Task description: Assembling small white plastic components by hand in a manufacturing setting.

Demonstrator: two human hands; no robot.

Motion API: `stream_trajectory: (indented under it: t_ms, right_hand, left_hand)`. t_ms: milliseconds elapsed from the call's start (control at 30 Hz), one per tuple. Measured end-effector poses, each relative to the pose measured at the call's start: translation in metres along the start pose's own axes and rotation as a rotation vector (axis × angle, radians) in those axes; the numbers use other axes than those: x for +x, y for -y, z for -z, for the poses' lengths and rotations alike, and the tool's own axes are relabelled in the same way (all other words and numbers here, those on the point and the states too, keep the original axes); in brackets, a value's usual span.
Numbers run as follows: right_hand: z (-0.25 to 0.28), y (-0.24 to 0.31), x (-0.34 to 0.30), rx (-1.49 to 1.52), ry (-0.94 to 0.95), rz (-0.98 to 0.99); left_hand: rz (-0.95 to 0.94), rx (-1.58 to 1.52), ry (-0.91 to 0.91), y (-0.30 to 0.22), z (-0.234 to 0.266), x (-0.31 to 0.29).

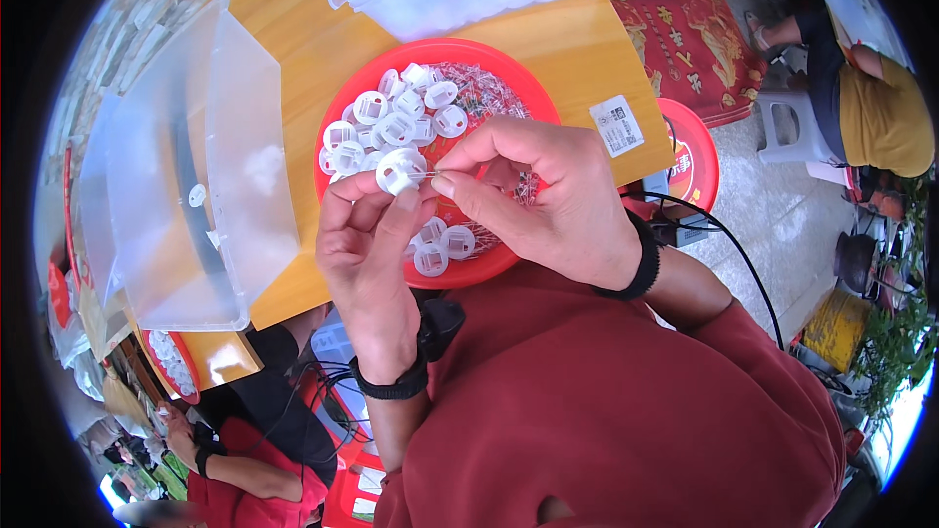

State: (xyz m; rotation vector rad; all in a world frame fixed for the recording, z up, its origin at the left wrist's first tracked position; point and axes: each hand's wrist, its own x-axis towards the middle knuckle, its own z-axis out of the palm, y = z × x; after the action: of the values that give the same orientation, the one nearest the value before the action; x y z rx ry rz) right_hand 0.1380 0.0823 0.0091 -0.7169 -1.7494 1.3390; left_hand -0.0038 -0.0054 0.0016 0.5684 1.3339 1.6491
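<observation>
Fingers of our left hand (364, 252) clamp the white disc (395, 172), probably light, stiff and best held by its rim, above the red tray (450, 47), while our right hand (558, 200) pinches thin, likely bendable wires (424, 175) at the disc's three o'clock.

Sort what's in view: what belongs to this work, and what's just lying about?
Seems in use:
white disc in the left hand
thin wires in the right hand
red tray of loose parts

Probably just about:
red patterned mat
yellow container
green plant

Two hands (562, 196) hold a round white piece (395, 168) and thin wires (424, 174); a red tray (445, 46) lies beneath.
</observation>
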Motion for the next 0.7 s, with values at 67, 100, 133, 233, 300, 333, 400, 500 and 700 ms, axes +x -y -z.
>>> stream_trajectory:
  t_ms: [67,100,133,233,300,333,400,500,700]
  right_hand:
    - [0.0012,0.0035,-0.0003,-0.04,0.005,0.015]
    - [0.0015,0.0031,-0.0006,-0.06,0.004,0.021]
    - [0.0014,0.0025,-0.0008,-0.078,0.003,0.028]
    - [-0.0001,0.0002,-0.0027,-0.056,-0.025,0.049]
    - [-0.0007,-0.0001,-0.0026,-0.065,-0.028,0.055]
    - [-0.0005,-0.0002,-0.0026,-0.073,-0.031,0.061]
    - [0.0004,0.0002,-0.0028,-0.084,-0.021,0.043]
    - [0.0024,0.0045,-0.0023,-0.102,0.008,0.022]
    - [0.0024,0.0058,-0.0007,-0.113,0.008,0.002]
  left_hand:
    - [-0.008,0.001,-0.015,-0.0008,-0.0009,-0.0016]
    - [-0.015,0.003,-0.029,-0.0004,-0.0012,-0.0011]
    - [-0.012,0.002,-0.027,0.0001,-0.0015,-0.0009]
    - [0.001,-0.001,-0.026,0.0,-0.0032,-0.0022]
    - [-0.002,0.001,-0.018,-0.0004,-0.0046,-0.0032]
    - [-0.002,0.002,-0.018,-0.001,-0.0049,-0.0037]
    - [0.002,0.025,-0.017,-0.0023,-0.0047,-0.0047]
    - [-0.003,0.029,-0.028,-0.0025,-0.0048,-0.0053]
    - [-0.015,0.063,-0.046,-0.0043,-0.0081,-0.0057]
